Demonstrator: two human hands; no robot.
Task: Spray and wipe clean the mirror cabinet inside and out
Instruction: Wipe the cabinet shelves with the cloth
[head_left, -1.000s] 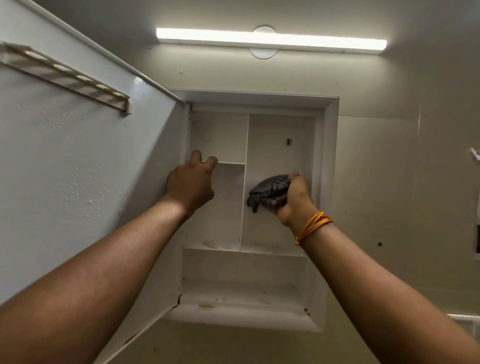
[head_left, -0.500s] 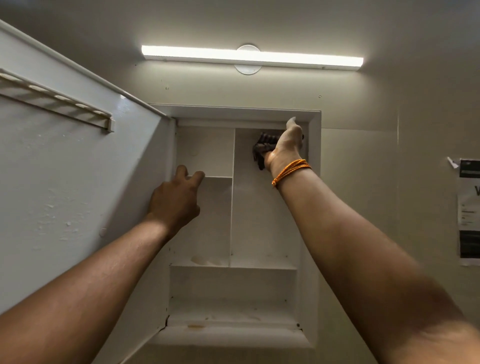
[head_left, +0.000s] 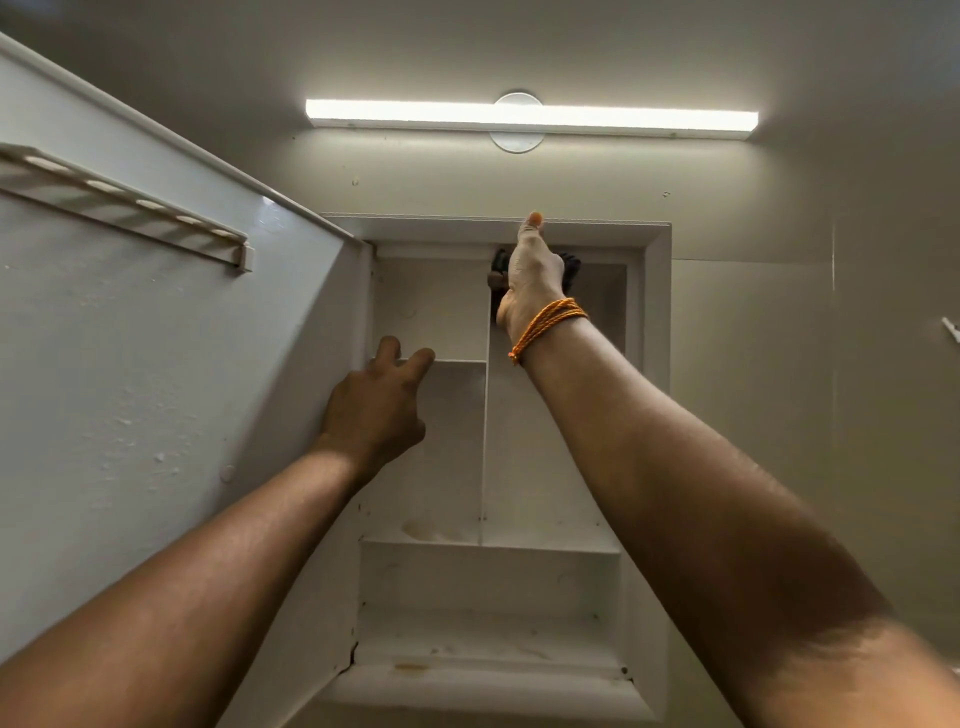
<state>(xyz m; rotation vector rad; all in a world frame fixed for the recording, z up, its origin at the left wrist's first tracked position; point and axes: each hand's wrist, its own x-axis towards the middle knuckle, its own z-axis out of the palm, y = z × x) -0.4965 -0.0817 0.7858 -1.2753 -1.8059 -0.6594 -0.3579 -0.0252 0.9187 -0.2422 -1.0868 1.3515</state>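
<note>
The white mirror cabinet (head_left: 657, 364) is set into the wall, its door (head_left: 156, 389) swung open to the left. My right hand (head_left: 535, 270), with an orange cord on the wrist, presses a dark cloth (head_left: 571, 270) against the top of the right inner compartment; the cloth is mostly hidden behind the hand. My left hand (head_left: 376, 405) rests its fingers on the edge of the small upper-left shelf (head_left: 457, 361). The inside shows a vertical divider and a lower shelf (head_left: 488, 545) with brownish stains.
A lit tube lamp (head_left: 530, 117) runs along the wall above the cabinet. A slotted white rack (head_left: 130, 208) is fixed to the inside of the door. Rust marks sit on the cabinet's bottom ledge (head_left: 467, 686). A small hook (head_left: 950, 330) sticks out at the right wall.
My right hand has risen with the cloth from the middle of the right compartment to its top, then shifted left toward the divider. My left hand stays on the shelf edge.
</note>
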